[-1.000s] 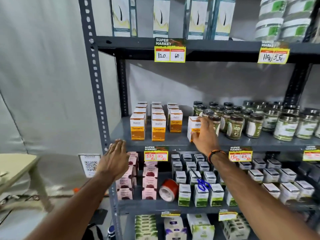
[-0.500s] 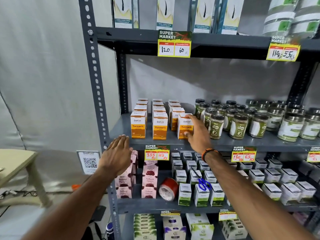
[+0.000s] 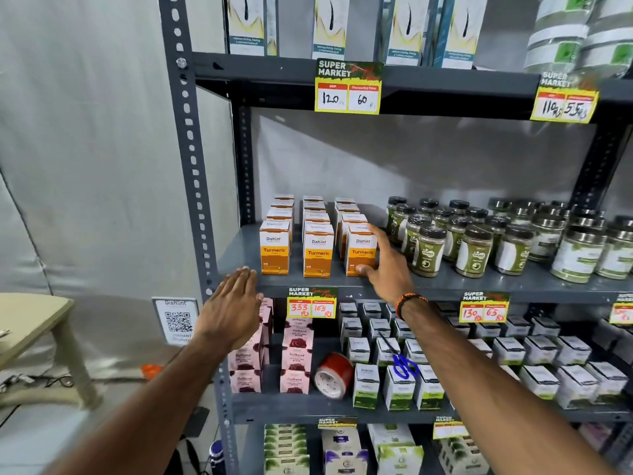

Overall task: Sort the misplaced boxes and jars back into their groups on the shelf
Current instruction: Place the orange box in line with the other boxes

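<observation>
On the middle shelf [image 3: 445, 284], orange-and-white turmeric boxes stand in three rows at the left. The front box of the right row [image 3: 361, 250] stands on the shelf with my right hand [image 3: 390, 272] around its right side, thumb at its lower front corner. The front boxes of the other two rows [image 3: 274, 248] [image 3: 318, 252] stand level with it. Dark-lidded green-labelled jars [image 3: 428, 252] are grouped just right of my right hand. My left hand [image 3: 233, 306] hovers flat and holds nothing at the shelf's front left edge.
The shelf below holds pink Gulkand boxes [image 3: 296, 354], a red tape roll [image 3: 334, 375], blue scissors [image 3: 404, 365] and white-green boxes [image 3: 399, 385]. A grey upright post [image 3: 191, 166] stands at the left, with a QR sign [image 3: 176, 318] and a beige table [image 3: 30, 313] beyond it.
My right hand carried the turmeric box leftward from beside the jars and set it at the front of the right turmeric row. My left hand stayed near the shelf edge.
</observation>
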`<state>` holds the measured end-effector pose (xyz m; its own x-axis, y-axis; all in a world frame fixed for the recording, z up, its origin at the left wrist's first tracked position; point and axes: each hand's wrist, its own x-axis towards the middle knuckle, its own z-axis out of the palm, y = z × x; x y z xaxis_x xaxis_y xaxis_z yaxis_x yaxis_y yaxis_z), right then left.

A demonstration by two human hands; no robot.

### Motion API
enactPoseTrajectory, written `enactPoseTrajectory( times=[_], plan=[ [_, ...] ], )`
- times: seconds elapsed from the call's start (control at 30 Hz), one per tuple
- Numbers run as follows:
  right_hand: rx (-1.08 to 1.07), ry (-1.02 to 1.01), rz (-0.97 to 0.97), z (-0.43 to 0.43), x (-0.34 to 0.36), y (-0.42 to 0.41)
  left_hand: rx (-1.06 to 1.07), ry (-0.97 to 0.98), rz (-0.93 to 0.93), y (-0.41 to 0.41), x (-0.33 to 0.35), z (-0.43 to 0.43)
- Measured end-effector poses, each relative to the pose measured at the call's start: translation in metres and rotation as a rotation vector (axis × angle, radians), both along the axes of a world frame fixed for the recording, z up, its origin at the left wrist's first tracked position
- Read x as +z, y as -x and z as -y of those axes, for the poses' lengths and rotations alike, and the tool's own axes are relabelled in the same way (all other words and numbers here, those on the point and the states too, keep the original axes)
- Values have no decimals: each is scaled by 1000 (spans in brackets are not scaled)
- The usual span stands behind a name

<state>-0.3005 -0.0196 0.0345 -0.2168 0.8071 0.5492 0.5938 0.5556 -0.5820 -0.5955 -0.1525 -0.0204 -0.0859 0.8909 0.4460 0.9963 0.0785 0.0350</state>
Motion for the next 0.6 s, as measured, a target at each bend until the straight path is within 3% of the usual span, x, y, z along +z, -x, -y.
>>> enactPoseTrajectory(
  times=[0.6],
  plan=[
    [25,-48,-7,-11,-12,-2,21,-18,-8,1,-6,-3]
  ],
)
